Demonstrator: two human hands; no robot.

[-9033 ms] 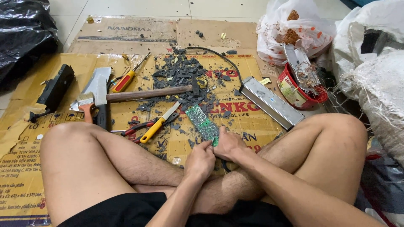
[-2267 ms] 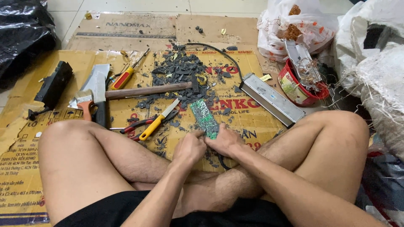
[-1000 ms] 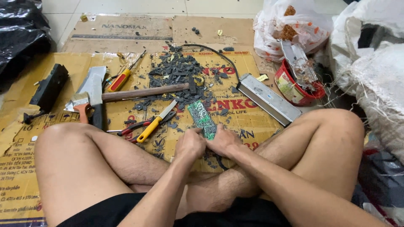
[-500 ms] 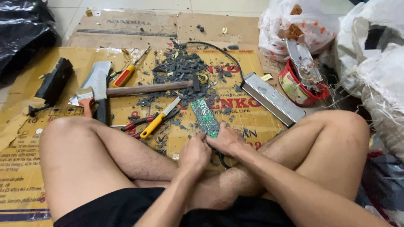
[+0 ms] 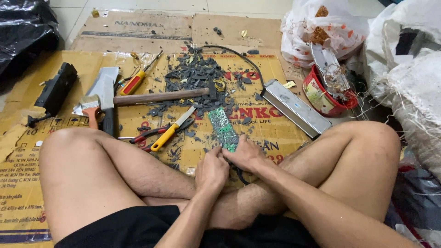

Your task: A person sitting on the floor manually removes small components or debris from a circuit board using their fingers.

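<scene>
I sit cross-legged on flattened cardboard (image 5: 55,193). A narrow green circuit board (image 5: 222,127) sticks out away from me, and both hands grip its near end. My left hand (image 5: 212,168) is closed around the near left part. On the right side, my right hand (image 5: 247,155) clamps the near edge, fingers curled over it. What lies under the hands is hidden. Beyond the board lies a pile of dark broken plastic pieces (image 5: 193,76).
A wooden-handled hammer (image 5: 161,97), a yellow-handled knife (image 5: 171,130), red pliers (image 5: 147,134), a cleaver (image 5: 103,92) and a red-yellow screwdriver (image 5: 138,79) lie to the left. A grey metal casing (image 5: 296,107), a red bucket (image 5: 324,92) and sacks (image 5: 413,78) are to the right.
Both hands have stayed on the near end of the board. They shifted slightly toward me, and the board's angle changed a little.
</scene>
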